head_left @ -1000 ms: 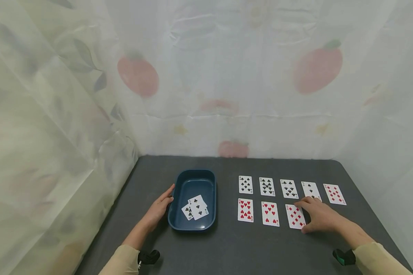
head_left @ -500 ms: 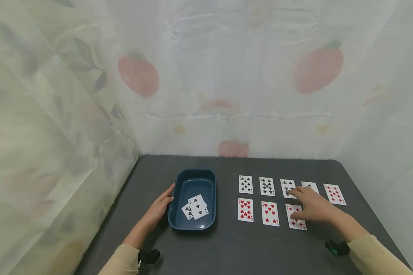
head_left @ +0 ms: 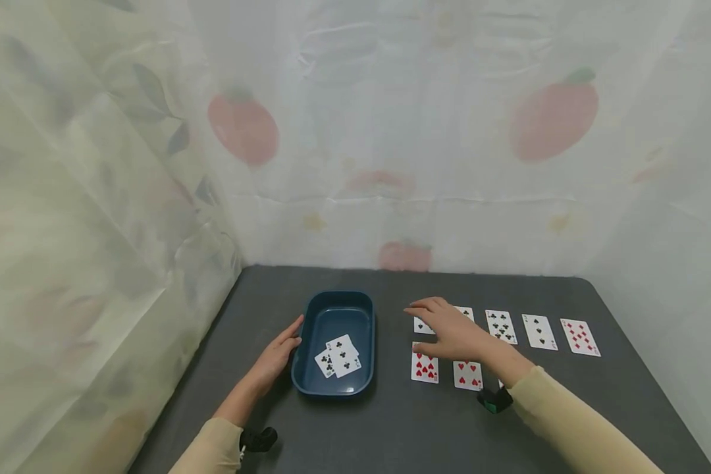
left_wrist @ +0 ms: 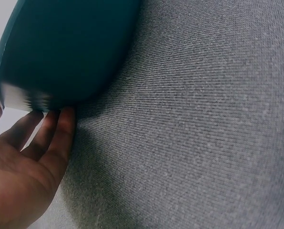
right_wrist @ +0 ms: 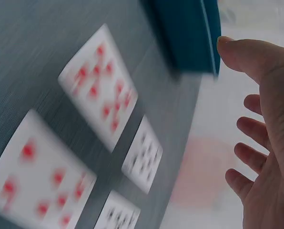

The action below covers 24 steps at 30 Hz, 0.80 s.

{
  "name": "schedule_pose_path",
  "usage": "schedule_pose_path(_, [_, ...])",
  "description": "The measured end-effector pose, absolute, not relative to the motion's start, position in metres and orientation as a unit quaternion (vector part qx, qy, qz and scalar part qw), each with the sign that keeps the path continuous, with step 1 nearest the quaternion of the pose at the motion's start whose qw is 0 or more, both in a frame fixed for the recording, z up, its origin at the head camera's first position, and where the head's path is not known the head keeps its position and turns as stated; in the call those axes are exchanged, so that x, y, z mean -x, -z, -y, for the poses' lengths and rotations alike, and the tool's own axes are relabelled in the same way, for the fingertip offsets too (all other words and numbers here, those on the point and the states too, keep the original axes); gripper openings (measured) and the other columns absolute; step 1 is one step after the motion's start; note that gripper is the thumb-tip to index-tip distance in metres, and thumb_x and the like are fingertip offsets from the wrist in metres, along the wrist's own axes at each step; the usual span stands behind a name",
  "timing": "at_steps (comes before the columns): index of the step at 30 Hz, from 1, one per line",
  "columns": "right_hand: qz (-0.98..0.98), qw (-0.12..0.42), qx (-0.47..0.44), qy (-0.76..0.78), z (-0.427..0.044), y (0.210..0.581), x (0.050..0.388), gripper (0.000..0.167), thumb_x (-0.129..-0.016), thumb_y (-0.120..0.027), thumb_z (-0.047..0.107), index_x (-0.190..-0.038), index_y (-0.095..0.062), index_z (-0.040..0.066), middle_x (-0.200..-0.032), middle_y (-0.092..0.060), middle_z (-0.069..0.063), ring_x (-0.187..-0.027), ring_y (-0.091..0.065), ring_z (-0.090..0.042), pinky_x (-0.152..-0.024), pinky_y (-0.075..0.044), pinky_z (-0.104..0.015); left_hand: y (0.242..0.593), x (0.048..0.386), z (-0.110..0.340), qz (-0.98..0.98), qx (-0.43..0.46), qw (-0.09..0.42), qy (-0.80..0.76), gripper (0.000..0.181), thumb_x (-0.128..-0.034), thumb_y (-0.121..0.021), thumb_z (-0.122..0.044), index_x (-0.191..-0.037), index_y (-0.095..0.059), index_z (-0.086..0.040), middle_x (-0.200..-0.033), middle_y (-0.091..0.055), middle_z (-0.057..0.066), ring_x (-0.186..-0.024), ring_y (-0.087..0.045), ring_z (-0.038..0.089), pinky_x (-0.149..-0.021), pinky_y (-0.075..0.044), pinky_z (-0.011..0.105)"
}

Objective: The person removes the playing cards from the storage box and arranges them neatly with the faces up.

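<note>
In the head view my left hand (head_left: 274,359) rests at the left side of a dark blue tray (head_left: 369,316). The left wrist view has its fairly straight fingers (left_wrist: 51,136) touching the tray's outer wall. Inside the tray lie overlapping club cards (head_left: 343,355). My right hand (head_left: 453,332) hovers above the left end of two rows of face-up playing cards, fingers spread and nothing held. It partly covers a black-suit card (head_left: 423,326) and a hearts card (head_left: 424,368). The right wrist view has that hand's thumb (right_wrist: 251,55) apart from the fingers.
Right of the hand lie a clubs card (head_left: 501,326), a spades card (head_left: 539,331) and a diamonds card (head_left: 580,337). Another hearts card (head_left: 468,376) is below the right wrist. Patterned curtains (head_left: 343,131) enclose the dark table (head_left: 391,434).
My right hand has left the diamonds card in the near row and moved left across the cards towards the tray, carrying nothing. My left hand has stayed at the tray.
</note>
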State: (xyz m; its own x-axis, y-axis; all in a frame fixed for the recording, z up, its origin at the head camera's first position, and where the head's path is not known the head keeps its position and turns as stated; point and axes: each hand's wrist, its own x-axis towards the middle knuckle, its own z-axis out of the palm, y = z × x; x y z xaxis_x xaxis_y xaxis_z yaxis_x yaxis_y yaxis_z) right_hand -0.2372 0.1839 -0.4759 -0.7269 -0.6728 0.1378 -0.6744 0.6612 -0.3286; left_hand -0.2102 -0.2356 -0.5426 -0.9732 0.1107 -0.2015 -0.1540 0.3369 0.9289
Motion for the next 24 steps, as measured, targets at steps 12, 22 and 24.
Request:
schedule_pose_path(12, [0.887, -0.047, -0.445, -0.112, -0.081, 0.482, 0.249, 0.077, -0.089, -0.076, 0.048, -0.153, -0.049, 0.013, -0.157, -0.043, -0.008, -0.147, -0.034, -0.031, -0.118, -0.031, -0.047, 0.546, 0.211, 0.234, -0.809, 0.020, 0.114, -0.576, 0.055, -0.1088, -0.045, -0.026, -0.162, -0.032, -0.028, -0.169, -0.021, 0.010, -0.152, -0.021, 0.039, -0.118, -0.018, 0.064])
schedule_pose_path(22, [0.882, -0.085, -0.461, 0.044, -0.032, 0.502, 0.249, 0.068, -0.091, -0.073, 0.051, -0.150, -0.053, 0.025, -0.159, -0.043, 0.001, -0.149, -0.032, -0.029, -0.121, -0.022, -0.050, 0.544, 0.210, 0.232, -0.803, 0.018, 0.115, -0.584, 0.055, -0.1087, -0.045, -0.026, -0.162, -0.033, -0.026, -0.169, -0.021, 0.010, -0.152, -0.021, 0.039, -0.118, -0.018, 0.064])
schedule_pose_path(24, [0.883, -0.093, -0.456, 0.063, -0.027, 0.504, 0.249, 0.066, -0.091, -0.072, 0.052, -0.151, -0.053, 0.029, -0.159, -0.042, 0.004, -0.149, -0.033, -0.029, -0.121, -0.023, -0.051, 0.545, 0.211, 0.232, -0.804, 0.017, 0.115, -0.583, 0.055, -0.1089, -0.045, -0.026, -0.162, -0.033, -0.026, -0.169, -0.021, 0.009, -0.153, -0.020, 0.038, -0.118, -0.018, 0.064])
